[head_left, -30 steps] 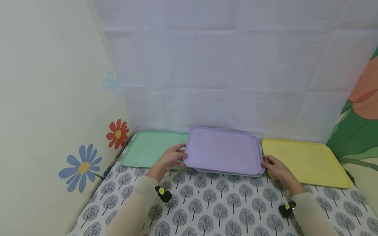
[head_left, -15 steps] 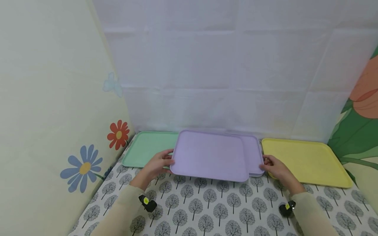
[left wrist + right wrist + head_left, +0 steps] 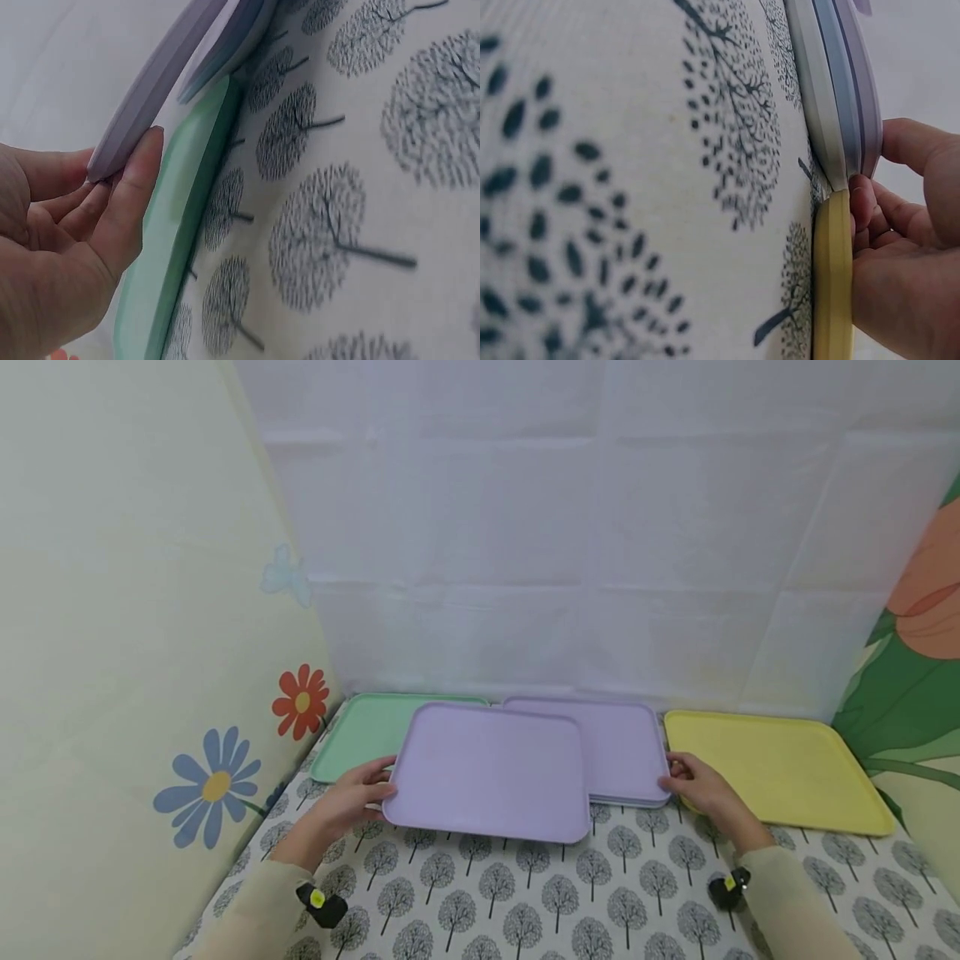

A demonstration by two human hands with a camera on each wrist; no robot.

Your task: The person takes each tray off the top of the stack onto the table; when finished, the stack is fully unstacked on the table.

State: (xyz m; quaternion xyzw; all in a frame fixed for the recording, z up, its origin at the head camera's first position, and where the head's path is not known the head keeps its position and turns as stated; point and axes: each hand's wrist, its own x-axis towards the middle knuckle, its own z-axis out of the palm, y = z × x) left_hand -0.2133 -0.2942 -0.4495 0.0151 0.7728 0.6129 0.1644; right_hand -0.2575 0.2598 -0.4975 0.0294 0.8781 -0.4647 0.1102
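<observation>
My left hand (image 3: pixel 347 800) pinches the left edge of a lilac tray (image 3: pixel 487 774), thumb on top and fingers beneath in the left wrist view. This tray is held raised, overlapping the mint green tray (image 3: pixel 408 727) and a second lilac tray (image 3: pixel 626 752). That second tray tops a stack; a blue tray (image 3: pixel 836 67) and a whitish tray (image 3: pixel 817 90) show under it in the right wrist view. At the stack's right edge, my right hand (image 3: pixel 699 783) pinches the upper lilac tray, thumb on its rim and fingertips at its underside.
To the right lies a yellow tray (image 3: pixel 780 772), close to the stack and under my right hand. A cloth with tree prints (image 3: pixel 525 902) covers the table. A white sheet (image 3: pixel 562 527) hangs behind, and a flower-printed wall (image 3: pixel 150 610) bounds the left side.
My left hand has drawn the lilac tray left and toward me, off the stack, uncovering the second lilac tray. The right hand has stayed at the stack's right edge.
</observation>
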